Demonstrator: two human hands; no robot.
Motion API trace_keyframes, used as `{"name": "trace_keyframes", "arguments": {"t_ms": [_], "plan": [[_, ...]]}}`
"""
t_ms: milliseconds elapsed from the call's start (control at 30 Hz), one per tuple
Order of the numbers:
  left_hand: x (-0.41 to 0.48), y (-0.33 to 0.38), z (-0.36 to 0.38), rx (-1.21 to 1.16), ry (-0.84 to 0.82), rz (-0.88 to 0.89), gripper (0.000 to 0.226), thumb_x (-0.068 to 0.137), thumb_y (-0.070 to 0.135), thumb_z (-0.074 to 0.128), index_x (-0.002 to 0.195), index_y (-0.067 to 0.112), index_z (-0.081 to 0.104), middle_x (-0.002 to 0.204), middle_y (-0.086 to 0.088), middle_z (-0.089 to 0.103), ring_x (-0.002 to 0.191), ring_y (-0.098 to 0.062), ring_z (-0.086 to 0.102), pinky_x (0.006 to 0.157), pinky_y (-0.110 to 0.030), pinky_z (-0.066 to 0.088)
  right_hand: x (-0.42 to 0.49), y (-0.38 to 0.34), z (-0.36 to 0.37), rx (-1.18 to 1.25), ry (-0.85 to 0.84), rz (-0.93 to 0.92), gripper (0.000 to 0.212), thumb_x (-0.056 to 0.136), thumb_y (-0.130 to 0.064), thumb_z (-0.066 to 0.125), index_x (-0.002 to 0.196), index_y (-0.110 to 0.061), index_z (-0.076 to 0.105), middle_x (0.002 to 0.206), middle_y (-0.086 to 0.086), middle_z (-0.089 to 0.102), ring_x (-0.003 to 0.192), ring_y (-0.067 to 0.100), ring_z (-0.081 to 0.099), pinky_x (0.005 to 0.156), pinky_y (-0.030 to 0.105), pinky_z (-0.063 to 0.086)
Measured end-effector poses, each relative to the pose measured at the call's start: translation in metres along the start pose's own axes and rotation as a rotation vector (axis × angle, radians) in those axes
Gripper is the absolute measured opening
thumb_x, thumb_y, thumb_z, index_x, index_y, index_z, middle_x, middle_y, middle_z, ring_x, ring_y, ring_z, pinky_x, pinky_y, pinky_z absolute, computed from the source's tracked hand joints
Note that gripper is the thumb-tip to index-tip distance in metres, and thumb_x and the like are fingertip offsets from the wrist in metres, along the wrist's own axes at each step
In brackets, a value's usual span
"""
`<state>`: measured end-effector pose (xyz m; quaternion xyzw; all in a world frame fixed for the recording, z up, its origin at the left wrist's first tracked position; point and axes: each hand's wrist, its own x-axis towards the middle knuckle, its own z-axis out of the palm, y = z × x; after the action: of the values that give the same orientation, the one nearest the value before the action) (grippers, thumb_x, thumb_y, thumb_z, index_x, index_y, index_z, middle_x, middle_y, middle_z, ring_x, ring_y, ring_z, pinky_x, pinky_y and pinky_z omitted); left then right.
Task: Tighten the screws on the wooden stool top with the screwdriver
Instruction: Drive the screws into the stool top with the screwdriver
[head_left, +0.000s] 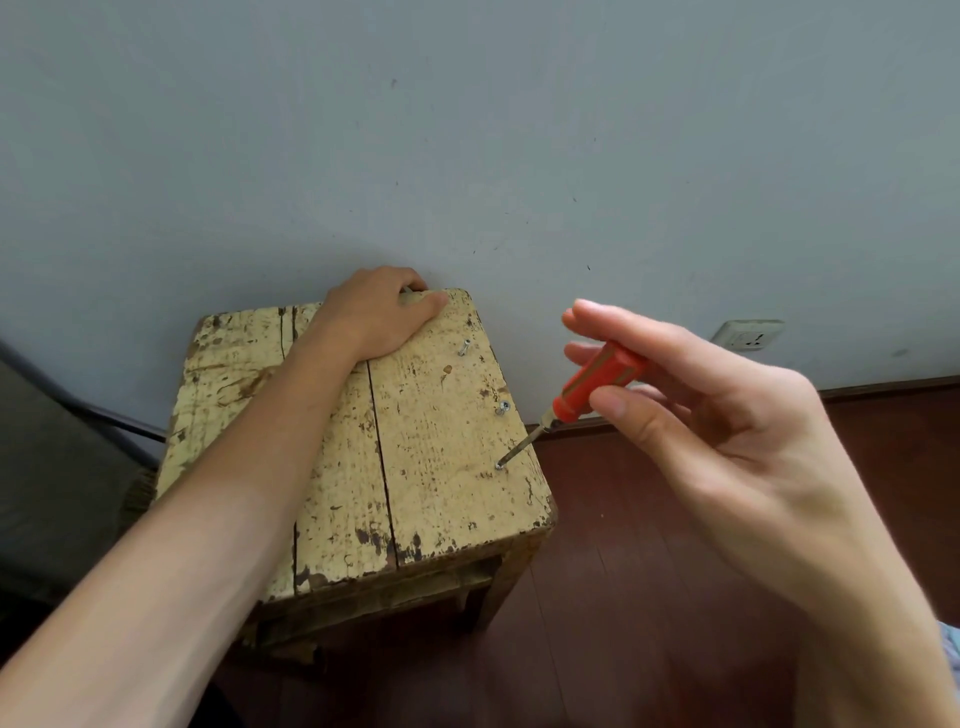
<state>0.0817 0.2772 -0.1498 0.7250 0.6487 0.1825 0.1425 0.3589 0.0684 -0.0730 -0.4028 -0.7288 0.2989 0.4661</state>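
the wooden stool top (426, 467), its pale paint flaked and cracked, stands against a grey wall (467, 130). the left hand (376, 312) grips its far edge, palm on the wood, fingers curled over the back. the right hand (727, 415) pinches the red handle of the screwdriver (597, 384) between thumb and fingertips, the other fingers loose. the tool is tilted, its long axis running from the handle at upper right down-left to the tip, which sits on the nearest screw (500, 465) by the top's right edge. beyond it along that edge a middle screw (502, 407) and a far screw (464, 347) stick up. a socket (748, 336) sits low on the wall above the dark red floor (675, 571).
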Motion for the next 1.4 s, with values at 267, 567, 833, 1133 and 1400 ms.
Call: {"name": "trace_keyframes", "arguments": {"t_ms": [267,567,833,1133,1400], "plan": [[0.003,-0.003,0.003,0.019,0.004,0.003,0.055,0.09,0.077,0.046,0.119,0.035,0.068,0.126,0.005,0.067,0.115,-0.023,0.06,0.085,-0.038,0.043,0.003,0.0,0.006,-0.003,0.094,-0.012,0.033,0.095,-0.018,0.078,0.124,-0.035,0.074,0.111,-0.003,0.08,0.099,0.02,0.081,0.087,0.045,0.059],[0.002,-0.002,0.002,0.021,0.01,0.007,0.054,0.092,0.075,0.046,0.121,0.035,0.067,0.129,0.005,0.066,0.117,-0.023,0.059,0.091,-0.04,0.044,0.006,0.001,0.015,-0.084,0.128,-0.079,0.034,0.095,-0.022,0.082,0.124,-0.038,0.076,0.104,-0.003,0.074,0.095,0.024,0.077,0.075,0.035,0.053],[0.002,-0.003,0.003,0.011,0.012,0.017,0.055,0.091,0.075,0.046,0.121,0.034,0.068,0.13,0.005,0.066,0.118,-0.023,0.059,0.089,-0.04,0.043,-0.001,0.001,0.0,0.1,0.002,0.021,0.045,0.098,-0.014,0.072,0.137,-0.036,0.072,0.124,-0.004,0.079,0.107,0.021,0.08,0.096,0.037,0.061],[0.002,-0.002,0.003,0.013,0.02,0.015,0.053,0.091,0.075,0.047,0.118,0.035,0.069,0.128,0.006,0.067,0.116,-0.022,0.059,0.086,-0.038,0.043,0.004,0.004,0.017,-0.001,0.095,-0.051,0.041,0.096,-0.015,0.079,0.122,-0.046,0.073,0.104,-0.001,0.072,0.095,0.025,0.078,0.083,0.057,0.06],[0.001,-0.001,0.001,0.008,0.017,0.008,0.054,0.091,0.075,0.048,0.118,0.034,0.069,0.127,0.004,0.067,0.116,-0.024,0.06,0.092,-0.041,0.047,0.004,0.003,0.016,-0.106,0.104,-0.079,0.034,0.095,-0.026,0.082,0.124,-0.042,0.076,0.106,-0.004,0.071,0.094,0.026,0.074,0.079,0.038,0.056]]}}
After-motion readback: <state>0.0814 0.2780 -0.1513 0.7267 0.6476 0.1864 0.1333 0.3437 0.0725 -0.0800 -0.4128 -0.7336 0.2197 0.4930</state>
